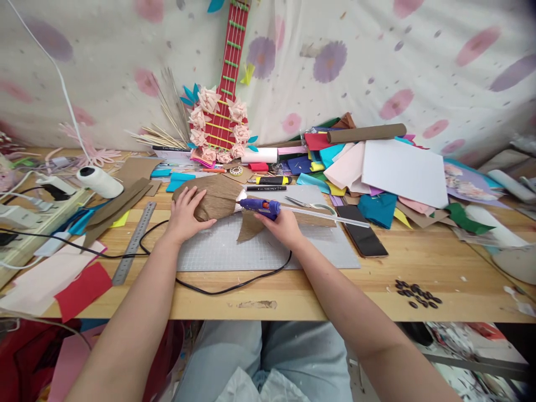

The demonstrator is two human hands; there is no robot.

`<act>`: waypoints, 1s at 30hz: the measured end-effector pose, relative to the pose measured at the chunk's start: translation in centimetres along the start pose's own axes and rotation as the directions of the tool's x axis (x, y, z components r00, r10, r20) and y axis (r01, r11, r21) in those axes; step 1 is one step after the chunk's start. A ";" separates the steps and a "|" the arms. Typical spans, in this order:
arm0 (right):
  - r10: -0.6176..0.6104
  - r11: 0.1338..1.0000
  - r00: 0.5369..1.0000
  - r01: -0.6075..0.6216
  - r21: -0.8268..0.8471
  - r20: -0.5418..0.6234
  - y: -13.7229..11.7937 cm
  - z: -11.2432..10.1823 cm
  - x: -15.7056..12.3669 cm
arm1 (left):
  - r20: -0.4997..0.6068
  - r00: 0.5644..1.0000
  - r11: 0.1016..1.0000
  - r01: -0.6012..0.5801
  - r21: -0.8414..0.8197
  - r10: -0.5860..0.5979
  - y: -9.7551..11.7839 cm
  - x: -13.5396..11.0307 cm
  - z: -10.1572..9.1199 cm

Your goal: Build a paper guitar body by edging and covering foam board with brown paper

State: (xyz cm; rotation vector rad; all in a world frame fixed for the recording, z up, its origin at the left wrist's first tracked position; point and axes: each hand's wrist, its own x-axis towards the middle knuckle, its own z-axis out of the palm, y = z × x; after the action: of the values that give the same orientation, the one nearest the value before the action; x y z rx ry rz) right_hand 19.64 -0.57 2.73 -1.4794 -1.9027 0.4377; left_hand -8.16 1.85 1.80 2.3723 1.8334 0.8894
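Observation:
My left hand (186, 215) grips the left end of a rounded form covered in brown crepe paper (218, 202), fingers curved over its top and thumb along its near edge. A white patch shows at the form's right end. In my right hand (285, 228) is a blue hot glue gun (264, 207), its nozzle pointing left at that white patch; I cannot tell whether it touches. A long clear glue stick (326, 215) sticks out of the gun's back. Under the gun lies a loose piece of brown crepe paper (250, 228), on the grey cutting mat (218, 257).
Scissors (310, 204), a black phone (362, 231) and a yellow-black cutter (272, 180) lie nearby. The gun's black cord (234, 289) loops across the front. A steel ruler (134, 243) is at left, dark beads (419, 294) at right. Behind stands a red paper guitar (220, 120).

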 end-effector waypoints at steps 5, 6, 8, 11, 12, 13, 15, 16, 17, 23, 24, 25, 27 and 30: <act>-0.045 0.997 0.998 0.049 -0.062 0.053 0.0 -0.2 0.4 | 0.014 1.000 1.000 0.004 0.012 -0.005 0.1 -0.1 -0.1; -0.050 0.996 0.997 0.054 -0.072 0.061 0.0 -0.3 0.4 | 0.014 1.000 1.000 0.006 0.014 -0.006 0.1 -0.1 -0.1; -0.063 0.994 0.995 0.069 -0.086 0.071 0.0 -0.3 0.5 | 0.017 1.000 1.000 0.004 0.018 -0.004 0.1 -0.1 -0.1; -0.094 0.991 0.993 0.101 -0.083 0.075 -0.1 -0.3 0.5 | 0.024 1.000 1.000 0.000 0.031 -0.001 0.1 -0.1 -0.2; -0.105 0.991 0.991 0.111 -0.079 0.077 -0.1 -0.3 0.5 | 0.027 1.000 0.999 0.000 0.037 -0.001 0.2 -0.1 -0.2; -0.113 0.990 0.991 0.119 -0.077 0.077 -0.1 -0.2 0.5 | 0.031 1.000 0.999 -0.001 0.043 0.000 0.2 -0.1 -0.2; -0.121 0.989 0.990 0.127 -0.078 0.075 -0.1 -0.1 0.6 | 0.039 0.999 0.998 -0.004 0.055 0.002 0.2 -0.1 -0.2; -0.120 0.989 0.990 0.125 -0.078 0.072 0.0 -0.1 0.7 | 0.043 0.999 0.998 -0.006 0.059 0.004 0.2 -0.2 -0.2; -0.117 0.989 0.991 0.123 -0.078 0.068 0.0 0.0 0.7 | 0.046 0.999 0.998 -0.008 0.060 0.005 0.2 -0.2 -0.2; -0.093 0.992 0.995 0.095 -0.088 0.025 0.3 0.2 1.1 | 0.047 0.999 0.998 -0.018 0.065 0.015 -0.1 -0.1 0.0; -0.089 0.992 0.996 0.091 -0.089 0.023 0.3 0.2 1.1 | 0.047 0.999 0.998 -0.020 0.066 0.017 -0.1 -0.1 0.0; -0.087 0.992 0.996 0.089 -0.090 0.025 0.3 0.3 1.2 | 0.048 0.999 0.998 -0.021 0.067 0.018 -0.1 -0.1 0.0; -0.082 0.992 0.996 0.085 -0.091 0.028 0.3 0.3 1.3 | 0.050 0.999 0.998 -0.023 0.067 0.019 -0.1 -0.1 0.1; -0.068 0.993 0.997 0.072 -0.092 0.046 0.2 0.4 1.5 | 0.055 0.998 0.997 -0.023 0.069 0.019 0.0 -0.2 0.1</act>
State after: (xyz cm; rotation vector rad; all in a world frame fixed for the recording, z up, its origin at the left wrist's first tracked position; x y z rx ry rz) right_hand 19.27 0.92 2.74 -1.4682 -2.0264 0.3551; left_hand -8.20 1.74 1.67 2.4351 1.8526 0.7675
